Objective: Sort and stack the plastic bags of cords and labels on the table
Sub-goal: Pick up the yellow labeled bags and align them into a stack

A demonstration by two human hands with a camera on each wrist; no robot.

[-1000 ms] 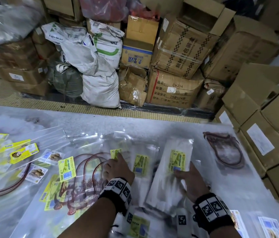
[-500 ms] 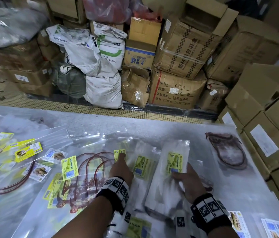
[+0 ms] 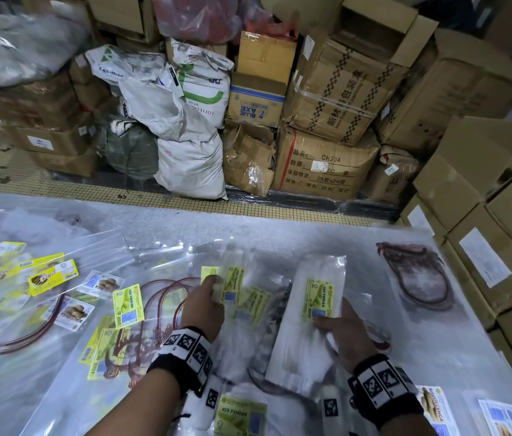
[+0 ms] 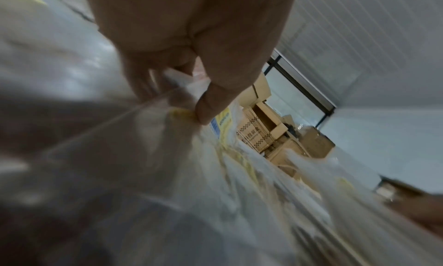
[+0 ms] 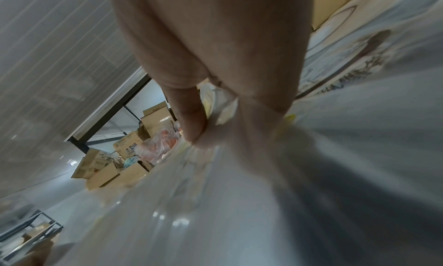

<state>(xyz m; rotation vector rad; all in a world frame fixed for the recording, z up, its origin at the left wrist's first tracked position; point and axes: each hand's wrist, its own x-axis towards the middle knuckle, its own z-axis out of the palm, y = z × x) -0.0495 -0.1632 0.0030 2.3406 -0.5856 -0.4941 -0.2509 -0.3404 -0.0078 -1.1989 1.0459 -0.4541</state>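
Clear plastic bags with yellow-green "KEK PANDAN" labels and dark red cords cover the table (image 3: 185, 221). My left hand (image 3: 209, 292) pinches a labelled bag (image 3: 232, 287) near the table's middle; in the left wrist view the thumb (image 4: 210, 107) presses the plastic (image 4: 167, 130) against curled fingers. My right hand (image 3: 332, 322) grips a whitish stack of bags (image 3: 306, 322) with a yellow-green label (image 3: 320, 297) on top, and its thumb (image 5: 189, 118) clamps the plastic (image 5: 215, 103) in the right wrist view. A lone bag of red cords (image 3: 415, 272) lies at the far right.
More labelled bags and cord loops (image 3: 154, 306) spread over the table's left half, with yellow labels (image 3: 51, 275) at the far left. Cardboard boxes (image 3: 500, 247) stand against the right edge. Sacks (image 3: 185, 158) and boxes (image 3: 324, 162) are piled on the floor beyond the table.
Both hands have stayed on their bags. The whitish stack under my right hand has lifted and tilted a little, and the left hand's bag has shifted slightly toward the stack.
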